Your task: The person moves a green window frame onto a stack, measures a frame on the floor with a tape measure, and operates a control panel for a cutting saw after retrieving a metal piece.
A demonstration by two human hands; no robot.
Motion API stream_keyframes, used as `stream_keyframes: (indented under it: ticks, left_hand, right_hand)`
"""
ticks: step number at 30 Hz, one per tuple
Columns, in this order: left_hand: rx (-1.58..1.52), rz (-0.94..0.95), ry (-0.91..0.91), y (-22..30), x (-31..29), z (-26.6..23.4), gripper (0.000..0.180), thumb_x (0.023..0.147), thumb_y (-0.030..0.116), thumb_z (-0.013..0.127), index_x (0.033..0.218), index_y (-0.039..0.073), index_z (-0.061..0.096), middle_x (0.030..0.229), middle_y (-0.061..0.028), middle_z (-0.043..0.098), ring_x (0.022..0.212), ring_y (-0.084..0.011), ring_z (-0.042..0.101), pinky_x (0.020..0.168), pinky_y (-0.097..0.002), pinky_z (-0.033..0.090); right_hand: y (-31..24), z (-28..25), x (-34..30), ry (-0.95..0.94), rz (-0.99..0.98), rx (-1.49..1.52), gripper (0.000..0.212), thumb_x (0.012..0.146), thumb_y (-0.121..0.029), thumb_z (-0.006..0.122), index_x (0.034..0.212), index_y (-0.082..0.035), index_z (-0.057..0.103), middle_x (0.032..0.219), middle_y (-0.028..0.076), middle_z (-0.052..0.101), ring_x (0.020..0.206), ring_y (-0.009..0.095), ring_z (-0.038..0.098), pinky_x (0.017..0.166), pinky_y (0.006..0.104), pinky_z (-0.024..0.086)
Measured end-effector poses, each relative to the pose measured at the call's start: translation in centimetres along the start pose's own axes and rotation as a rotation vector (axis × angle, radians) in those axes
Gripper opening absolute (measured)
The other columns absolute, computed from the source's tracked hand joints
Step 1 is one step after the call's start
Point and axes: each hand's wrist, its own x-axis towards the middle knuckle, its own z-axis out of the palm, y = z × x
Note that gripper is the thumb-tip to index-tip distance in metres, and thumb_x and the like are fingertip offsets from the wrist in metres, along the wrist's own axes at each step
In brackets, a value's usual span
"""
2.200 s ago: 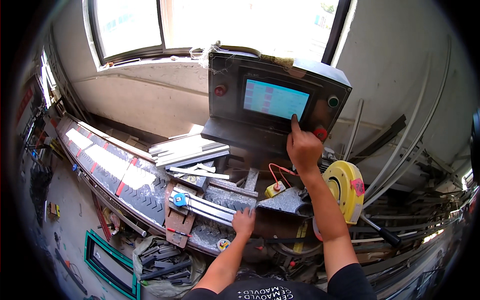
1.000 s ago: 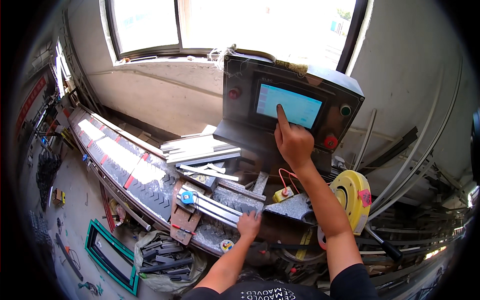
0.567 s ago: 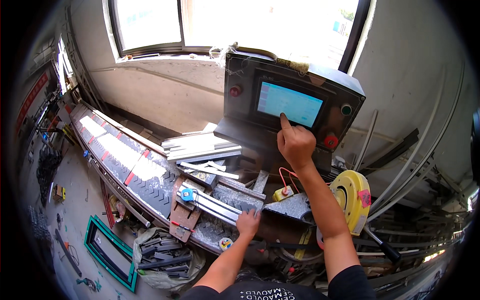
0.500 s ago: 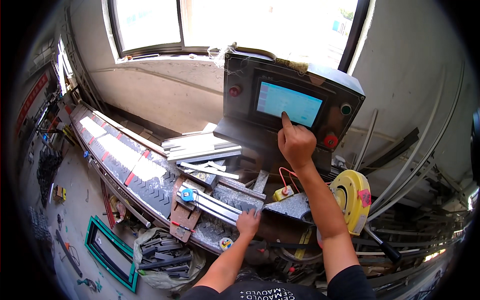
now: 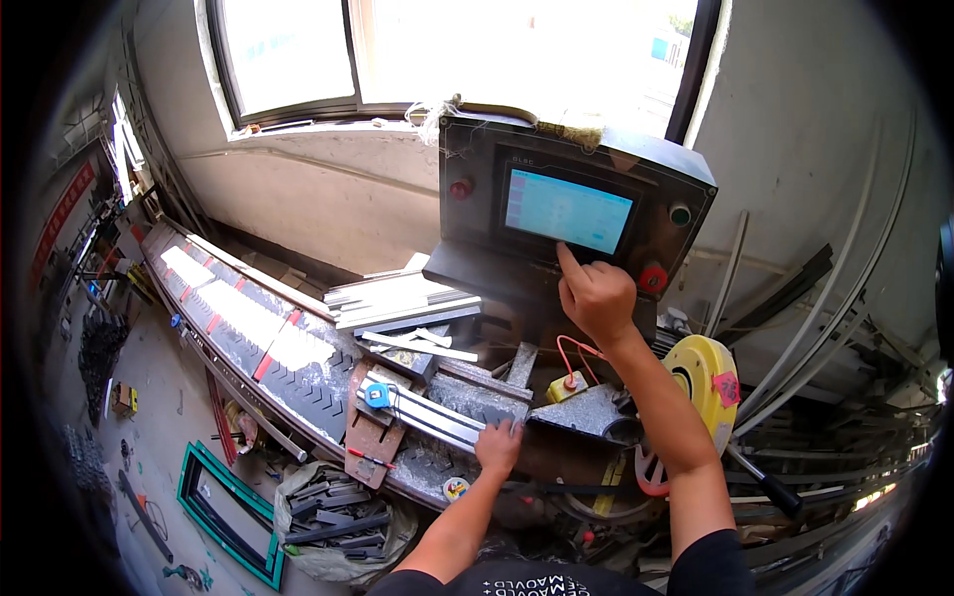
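Note:
My left hand (image 5: 499, 447) is closed over the right end of a pale metal profile (image 5: 429, 414) lying on the machine bench; part of its grip is hidden. My right hand (image 5: 600, 301) is raised at the dark control box (image 5: 473, 219). Its index finger is stretched out toward the lower edge of the lit touchscreen (image 5: 568, 211), while the other fingers are curled and hold nothing. Whether the fingertip touches the panel I cannot tell. On the profile's left part sits a blue tape measure (image 5: 377, 395). A red marker pen (image 5: 371, 459) lies on the brown plate nearby.
A yellow round saw guard (image 5: 708, 382) with a black-gripped lever (image 5: 778, 494) stands right of my forearm. Cut profiles (image 5: 402, 303) are piled behind the bench. Below it are a sack of offcuts (image 5: 338, 521) and a green-edged frame (image 5: 204, 507). Long profiles lean at right.
My right index finger has moved down from the lit screen to its lower edge. My left hand stays at the profile's end. The whole view has shifted slightly.

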Motion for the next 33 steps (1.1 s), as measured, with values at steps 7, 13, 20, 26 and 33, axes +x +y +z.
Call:
stream_keyframes:
  ticks: [7, 13, 20, 26, 33]
  left_hand:
    - [-0.016, -0.004, -0.009, 0.4, 0.0, -0.3, 0.032, 0.082, 0.043, 0.052, 0.084, 0.014, 0.063, 0.074, -0.0151, 0.056, 0.071, -0.0353, 0.057, 0.058, -0.0473, 0.046]
    - [0.006, 0.003, 0.001, 0.2, 0.3, -0.3, 0.031, 0.082, 0.043, 0.053, 0.084, 0.014, 0.063, 0.072, -0.0141, 0.057, 0.068, -0.0349, 0.057, 0.056, -0.0475, 0.046]
    - [-0.020, -0.016, -0.040, 0.7, 0.4, -0.7, 0.032, 0.083, 0.042, 0.051, 0.090, 0.014, 0.063, 0.075, -0.0177, 0.056, 0.072, -0.0374, 0.057, 0.061, -0.0482, 0.045]
    - [-0.016, 0.016, -0.009, 0.5, 0.1, -0.6, 0.033, 0.083, 0.044, 0.051, 0.085, 0.013, 0.062, 0.076, -0.0151, 0.057, 0.071, -0.0357, 0.058, 0.059, -0.0476, 0.046]
    - [-0.029, -0.020, 0.007, -0.4, -0.4, -0.9, 0.034, 0.084, 0.044, 0.049, 0.084, 0.013, 0.062, 0.075, -0.0156, 0.057, 0.070, -0.0356, 0.057, 0.059, -0.0478, 0.046]
  right_hand:
    - [1.6, -1.3, -1.6, -0.036, -0.038, 0.000, 0.034, 0.063, -0.006, 0.062, 0.097, -0.004, 0.066, 0.049, 0.002, 0.048, 0.045, 0.017, 0.048, 0.043, 0.0294, 0.040]
    - [1.5, -0.7, -1.3, -0.073, 0.027, -0.071, 0.036, 0.063, -0.006, 0.063, 0.099, -0.008, 0.067, 0.048, 0.002, 0.046, 0.045, 0.017, 0.048, 0.043, 0.0295, 0.041]
    - [1.8, -1.1, -1.7, -0.063, 0.033, -0.009, 0.036, 0.065, -0.005, 0.063, 0.100, -0.008, 0.067, 0.051, 0.004, 0.048, 0.046, 0.020, 0.048, 0.044, 0.0312, 0.040]
    - [1.6, -1.4, -1.5, -0.015, 0.107, -0.120, 0.031, 0.063, -0.003, 0.062, 0.093, -0.005, 0.068, 0.050, 0.004, 0.047, 0.046, 0.019, 0.048, 0.044, 0.0316, 0.040]
    - [1.0, -1.0, -1.9, 0.014, -0.010, 0.034, 0.028, 0.063, -0.005, 0.062, 0.091, -0.006, 0.067, 0.051, 0.003, 0.046, 0.047, 0.019, 0.048, 0.043, 0.0310, 0.039]
